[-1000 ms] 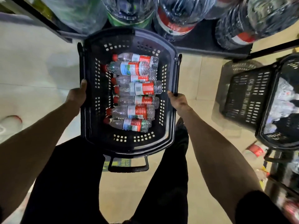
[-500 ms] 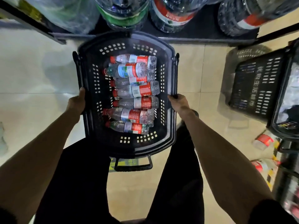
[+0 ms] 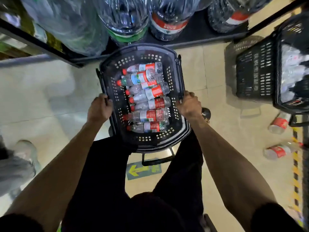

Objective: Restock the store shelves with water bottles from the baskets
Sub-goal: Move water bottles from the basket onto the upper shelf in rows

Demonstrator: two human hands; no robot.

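Note:
A black plastic basket point(image 3: 167, 144) hangs in front of my legs, held level above the tiled floor. Inside it lie several small water bottles point(image 3: 147, 101) with red labels and red caps, stacked side by side with caps to the left. My left hand point(image 3: 99, 108) is closed on the basket's left rim. My right hand point(image 3: 189, 104) is closed on the right rim. The basket's far end sits just short of the bottom store shelf point(image 3: 192, 37).
Large water jugs point(image 3: 168, 17) stand on the bottom shelf ahead. A second black basket point(image 3: 257, 69) with bottles sits at the right. Two loose bottles point(image 3: 278, 125) lie on the floor beside it. Someone's shoe point(image 3: 25, 151) is at the left. A green arrow sticker point(image 3: 142, 169) marks the floor.
The basket has swung slightly clockwise and sits lower in view, nearer my body. Both hands slid forward along its rims. A shoe has come into view at the left.

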